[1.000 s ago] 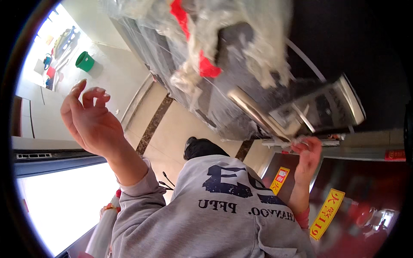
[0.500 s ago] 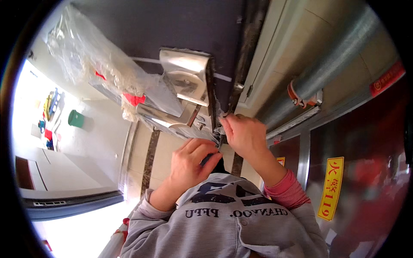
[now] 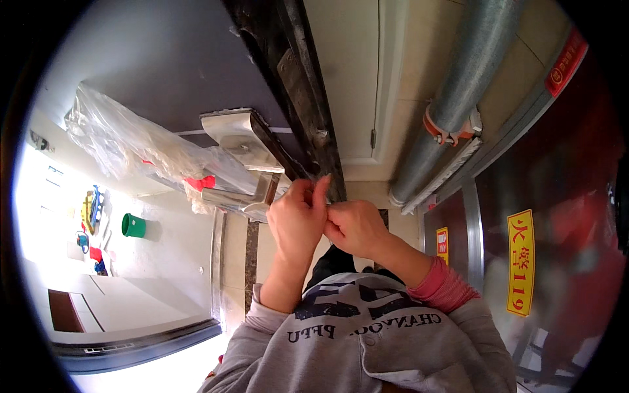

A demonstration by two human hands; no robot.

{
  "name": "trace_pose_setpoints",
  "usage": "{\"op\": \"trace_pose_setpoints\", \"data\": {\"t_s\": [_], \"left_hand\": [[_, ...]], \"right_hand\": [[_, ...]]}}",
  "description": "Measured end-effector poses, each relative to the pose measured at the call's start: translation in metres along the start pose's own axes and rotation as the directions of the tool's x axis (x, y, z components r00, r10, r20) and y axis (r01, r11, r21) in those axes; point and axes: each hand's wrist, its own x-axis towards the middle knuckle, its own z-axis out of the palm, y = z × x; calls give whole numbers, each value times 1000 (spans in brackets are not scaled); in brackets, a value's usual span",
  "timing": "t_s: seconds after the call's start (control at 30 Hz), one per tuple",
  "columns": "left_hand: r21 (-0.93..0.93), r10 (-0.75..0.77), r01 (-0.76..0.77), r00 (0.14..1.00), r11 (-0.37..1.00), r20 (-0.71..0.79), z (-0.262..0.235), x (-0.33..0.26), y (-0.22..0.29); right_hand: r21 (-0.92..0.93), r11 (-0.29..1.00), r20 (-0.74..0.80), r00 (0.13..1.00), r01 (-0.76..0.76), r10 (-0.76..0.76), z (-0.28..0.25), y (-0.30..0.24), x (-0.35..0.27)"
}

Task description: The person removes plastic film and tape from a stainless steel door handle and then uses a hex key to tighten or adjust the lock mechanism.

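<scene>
My left hand (image 3: 298, 216) is closed beside the edge of a dark grey door (image 3: 177, 59), its thumb pointing up. Against it presses my right hand (image 3: 359, 228), fingers curled in. Whatever lies between the fingers is hidden. Just left of my hands, a shiny metal lock plate (image 3: 246, 141) sits on the door, with a metal lever handle (image 3: 226, 196) below it. Crumpled clear plastic wrap (image 3: 124, 134) with red bits hangs from the door's handle side. The door's dark edge (image 3: 304, 98) runs down to my hands.
At the right stand a grey metal pipe (image 3: 475, 65) with an orange clamp (image 3: 449, 131) and a dark red cabinet (image 3: 563, 196) bearing a yellow sticker (image 3: 521, 262). A white door (image 3: 344, 78) is behind. Far left, a green bucket (image 3: 133, 225) stands by a white wall.
My hands have come together; the left has moved up and closed. Earlier, thin clear film showed near my right fingers. The lock plate and door now appear farther left in view.
</scene>
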Motion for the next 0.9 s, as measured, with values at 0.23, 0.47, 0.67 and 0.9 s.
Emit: {"op": "trace_pose_setpoints", "data": {"t_s": [0.23, 0.47, 0.67, 0.9], "left_hand": [[208, 27, -39, 998, 977, 58, 13, 12, 2], [-45, 18, -17, 1000, 999, 18, 11, 2, -3], [-345, -125, 183, 975, 921, 182, 4, -8, -14], [-280, -80, 142, 972, 949, 221, -7, -27, -24]], "right_hand": [[-34, 999, 19, 1000, 9, -8, -1, 10, -3], [606, 702, 226, 927, -375, 300, -30, 40, -7], [635, 578, 345, 857, -513, 382, -22, 30, 17], [719, 389, 423, 806, -576, 413, -3, 21, 32]]}}
